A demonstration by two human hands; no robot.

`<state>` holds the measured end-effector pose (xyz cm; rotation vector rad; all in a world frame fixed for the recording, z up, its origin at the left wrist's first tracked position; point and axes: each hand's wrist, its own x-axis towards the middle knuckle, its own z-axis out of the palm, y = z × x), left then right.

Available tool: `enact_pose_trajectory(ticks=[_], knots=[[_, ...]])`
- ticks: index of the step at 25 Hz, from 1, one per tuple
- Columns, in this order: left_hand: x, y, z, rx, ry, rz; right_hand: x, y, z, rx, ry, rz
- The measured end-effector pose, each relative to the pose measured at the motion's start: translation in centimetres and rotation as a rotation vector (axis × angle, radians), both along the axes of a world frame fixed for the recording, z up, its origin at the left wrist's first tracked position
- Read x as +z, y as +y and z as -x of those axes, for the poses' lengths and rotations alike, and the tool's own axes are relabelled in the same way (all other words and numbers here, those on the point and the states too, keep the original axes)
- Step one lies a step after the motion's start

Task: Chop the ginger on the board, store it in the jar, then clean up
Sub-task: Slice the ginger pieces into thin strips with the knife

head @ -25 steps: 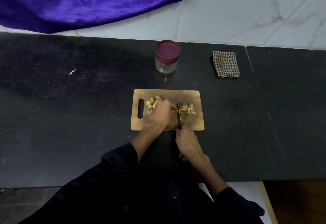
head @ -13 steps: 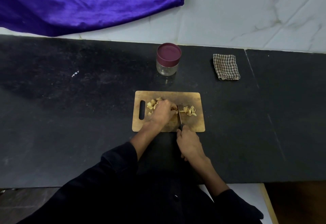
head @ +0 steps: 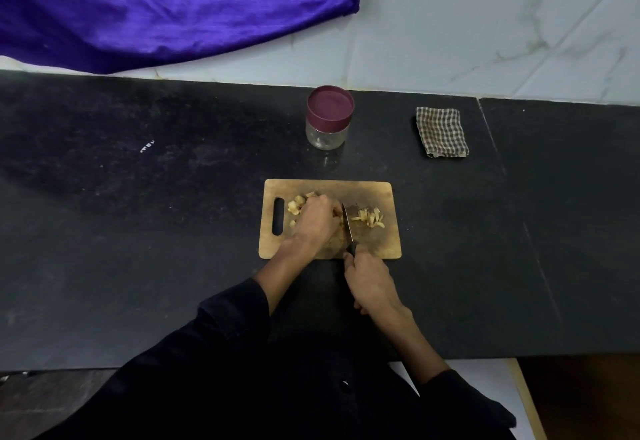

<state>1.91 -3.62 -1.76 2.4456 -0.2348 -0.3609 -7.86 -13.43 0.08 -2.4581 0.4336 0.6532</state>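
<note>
We see a wooden chopping board (head: 377, 193) lying flat on the black bench (head: 138, 231), with its dark handle slot at the left end. Our left hand (head: 317, 223) sits curled on the middle of the board, fingers bent down over a piece of ginger — the piece itself is mostly hidden under the hand. Our right hand (head: 369, 282) is wrapped tight around the black handle of a knife (head: 347, 228) at the near edge of the board. The blade points away from us and stands just beside the left fingers.

To the right of the blade lies a little pile of cut ginger strips (head: 369, 218). More ginger chunks (head: 298, 205) lie to the left of the left hand, near the slot.

Behind the board stands a clear jar (head: 329, 117) with a dark red lid on — it is apart from the board. A folded checked cloth (head: 442, 132) lies to the right of the jar. A purple cloth (head: 156, 6) hangs over the white wall at the back.
</note>
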Motion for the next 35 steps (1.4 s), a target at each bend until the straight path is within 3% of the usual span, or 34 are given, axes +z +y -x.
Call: enact_pose_trajectory(ticks=[17,25,35], knots=[[0.1,0.2,0.4,0.019,0.021,-0.006,-0.5,1.0,-0.2,-0.013,0.060,0.059],[0.0,0.0,1.0,0.050,0.000,-0.032,-0.5,-0.3,0.9,-0.122,0.015,-0.050],[0.3,0.0,1.1,0.037,-0.011,0.008,-0.1,-0.5,0.9,-0.067,-0.055,-0.014]])
